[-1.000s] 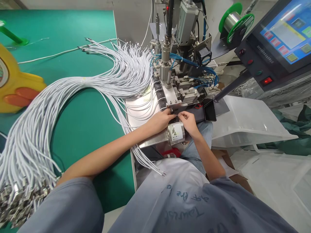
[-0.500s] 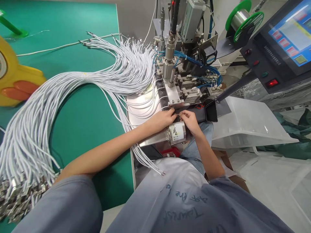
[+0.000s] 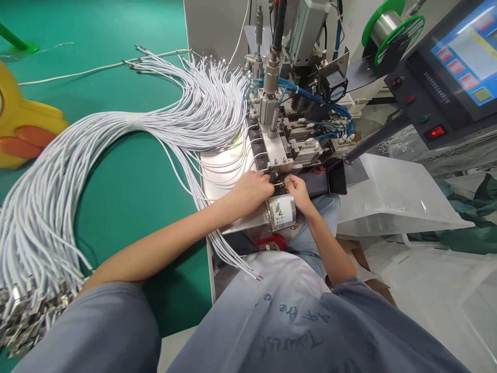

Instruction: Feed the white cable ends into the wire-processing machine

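A short stretch of white cable (image 3: 278,184) showed between the two hands, just in front of the machine (image 3: 277,153) and above a clear cylinder with a white label (image 3: 282,211). It looked thin, smooth and pale, lying nearly level, with a darker, shinier bit towards its right end, too small to make out clearly. The left hand (image 3: 253,190) was turned knuckles up, its grip narrow and curled over the cable's left side, the fingertips mostly hidden beneath. The right hand (image 3: 297,191) had a narrow grip as well, thumb and forefinger pinched together on the cable's right end. To the left, a thick bundle of cables (image 3: 202,111) of the same white swept in a curve across the green bench (image 3: 124,197), their upper ends fanned out near the machine and tipped with small metal bits. At the lower left the bundle finished in a heap of shiny metal connectors (image 3: 33,313). A few looser strands (image 3: 233,256) ran below the left forearm and past the bench edge, their tips dark and reddish.
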The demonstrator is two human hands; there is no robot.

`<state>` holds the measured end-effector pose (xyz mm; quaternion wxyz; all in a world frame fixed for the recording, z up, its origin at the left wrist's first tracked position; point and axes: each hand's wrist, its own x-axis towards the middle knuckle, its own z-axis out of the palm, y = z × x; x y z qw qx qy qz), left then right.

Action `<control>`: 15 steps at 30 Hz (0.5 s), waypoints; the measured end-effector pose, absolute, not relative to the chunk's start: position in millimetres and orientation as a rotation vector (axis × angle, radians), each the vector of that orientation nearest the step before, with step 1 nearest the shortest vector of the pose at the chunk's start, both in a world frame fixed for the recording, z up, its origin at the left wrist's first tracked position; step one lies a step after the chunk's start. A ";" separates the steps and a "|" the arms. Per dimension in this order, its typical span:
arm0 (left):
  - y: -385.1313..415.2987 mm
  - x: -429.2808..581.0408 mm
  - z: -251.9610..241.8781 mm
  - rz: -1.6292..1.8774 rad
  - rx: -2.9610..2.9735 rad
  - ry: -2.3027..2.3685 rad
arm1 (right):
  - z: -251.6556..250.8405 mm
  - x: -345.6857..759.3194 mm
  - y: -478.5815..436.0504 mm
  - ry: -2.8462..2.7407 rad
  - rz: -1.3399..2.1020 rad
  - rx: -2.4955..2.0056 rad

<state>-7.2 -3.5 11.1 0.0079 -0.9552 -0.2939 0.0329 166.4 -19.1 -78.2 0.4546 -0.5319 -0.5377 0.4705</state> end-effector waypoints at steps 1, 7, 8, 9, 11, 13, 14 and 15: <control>-3.4 -8.4 12.0 0.102 -2.987 -0.969 | -78.6 165.9 -18.8 -1.323 1.162 -1.313; -4.1 -11.0 11.7 0.048 -2.994 -1.112 | -75.5 172.1 -18.2 -1.281 1.049 -1.410; -4.2 -10.9 12.1 0.050 -2.993 -1.115 | -71.8 173.3 -22.4 -1.238 0.962 -1.442; -4.3 -10.8 12.6 0.057 -2.989 -1.123 | -66.9 173.5 -29.3 -1.186 0.855 -1.470; -3.9 -10.8 13.8 0.079 -2.961 -1.172 | -54.4 168.9 -50.8 -1.096 0.642 -1.494; -3.5 -11.1 14.6 0.086 -2.900 -1.260 | -42.3 156.2 -78.7 -1.109 0.550 -1.479; -3.4 -11.2 14.7 0.081 -2.867 -1.300 | -38.3 147.1 -92.7 -1.179 0.588 -1.475; -3.3 -11.2 14.4 0.073 -2.841 -1.330 | -36.5 136.7 -105.4 -1.299 0.707 -1.456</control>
